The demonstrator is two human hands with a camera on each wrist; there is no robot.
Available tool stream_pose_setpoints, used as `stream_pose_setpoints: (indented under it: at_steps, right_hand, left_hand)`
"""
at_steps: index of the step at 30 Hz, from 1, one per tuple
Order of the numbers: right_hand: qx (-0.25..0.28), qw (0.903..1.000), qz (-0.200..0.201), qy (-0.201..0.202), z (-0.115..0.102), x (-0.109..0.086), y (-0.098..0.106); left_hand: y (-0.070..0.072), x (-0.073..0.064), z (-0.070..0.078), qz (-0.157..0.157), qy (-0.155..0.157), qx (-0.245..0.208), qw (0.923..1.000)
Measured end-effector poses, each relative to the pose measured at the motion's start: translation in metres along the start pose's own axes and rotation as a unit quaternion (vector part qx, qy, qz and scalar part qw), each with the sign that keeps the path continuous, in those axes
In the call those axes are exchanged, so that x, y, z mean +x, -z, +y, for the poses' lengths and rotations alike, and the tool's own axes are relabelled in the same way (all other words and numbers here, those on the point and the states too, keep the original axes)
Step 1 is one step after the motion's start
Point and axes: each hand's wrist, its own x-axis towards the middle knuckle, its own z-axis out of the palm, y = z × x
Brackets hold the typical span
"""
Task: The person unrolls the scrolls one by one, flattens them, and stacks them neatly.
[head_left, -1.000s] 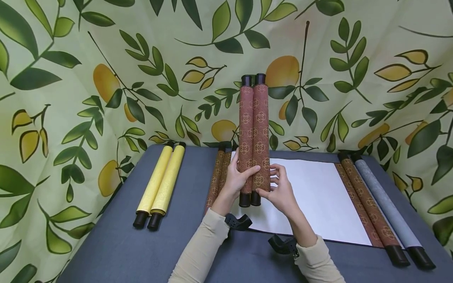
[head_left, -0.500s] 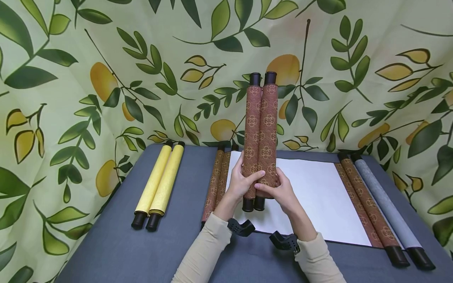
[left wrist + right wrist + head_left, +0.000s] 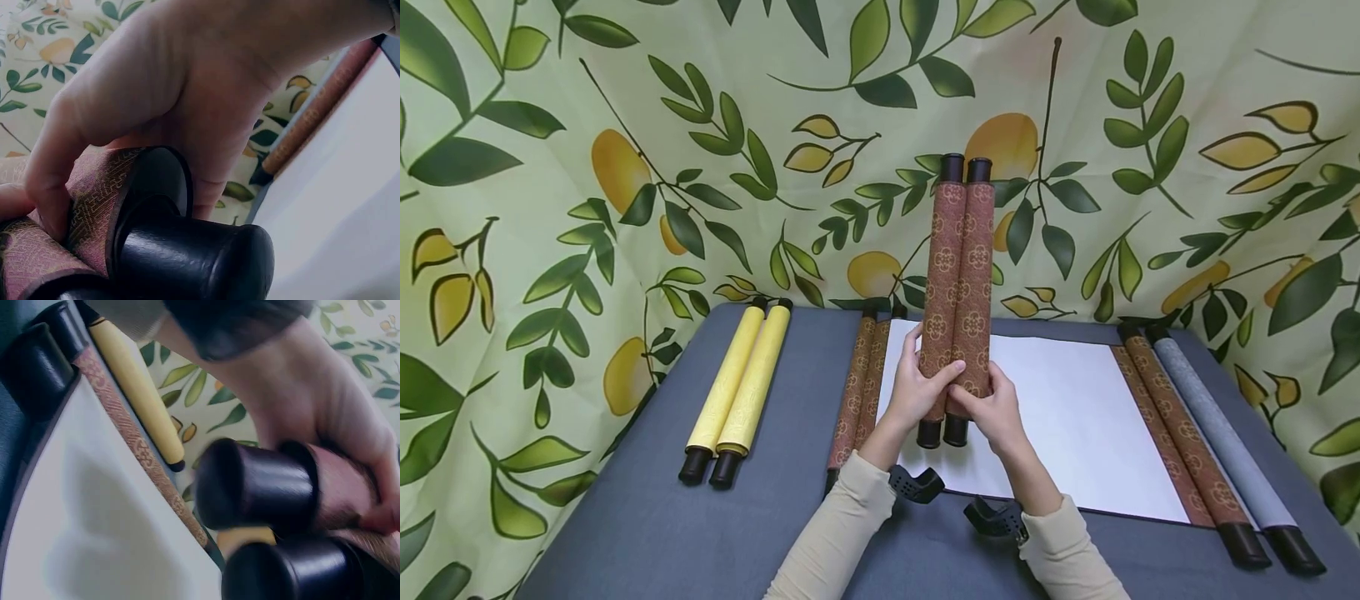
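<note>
A red-brown brocade scroll [image 3: 946,267], wound into two rolls side by side with black end knobs, is held up nearly upright above the table. My left hand [image 3: 916,393] grips its lower left side, thumb laid across the front. Low on the right roll, my right hand [image 3: 996,412] holds on with its thumb in front, close to the left thumb. In the left wrist view a black knob [image 3: 200,259] protrudes below the left hand [image 3: 144,75]. The right wrist view has both lower knobs, one the near knob [image 3: 262,484], beside the right hand [image 3: 337,406].
An unrolled scroll's white sheet [image 3: 1060,417] lies beneath, with brown patterned rolls [image 3: 850,392] at its left and another brown roll [image 3: 1187,425] at its right. Beside that lies a grey-blue roll [image 3: 1225,433]. A yellow scroll pair [image 3: 752,375] rests on the table's left. Patterned cloth hangs behind.
The held scroll has shifted a little to the right and its top leans slightly rightward. My right hand's fingers, looser at its side before, have closed round the lower right roll.
</note>
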Motion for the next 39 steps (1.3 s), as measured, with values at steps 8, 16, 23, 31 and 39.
stream_pose_setpoints:
  at_steps: [8, 16, 23, 31, 39]
  right_hand:
    - [-0.019, 0.9982, 0.055, 0.015, -0.003, -0.002, -0.009]
    - [-0.049, 0.9867, 0.130, 0.084, 0.010, 0.000, -0.015]
    - [-0.039, 0.9853, 0.142, 0.086, 0.012, 0.000, -0.011]
    - [-0.016, 0.9885, 0.135, 0.068, 0.008, 0.003, -0.002]
    - [-0.016, 0.9908, 0.125, 0.050, 0.007, 0.004, 0.000]
  left_hand:
    - [-0.004, 0.001, -0.001, 0.019, 0.015, -0.003, 0.9997]
    - [-0.005, -0.002, -0.001, 0.058, 0.008, 0.014, 0.9982]
    - [-0.007, -0.002, -0.005, 0.096, -0.054, 0.044, 0.9930]
    - [-0.010, -0.005, -0.003, 0.106, -0.069, 0.061, 0.9900]
    - [-0.011, -0.007, -0.006, 0.100, -0.080, 0.125, 0.9839]
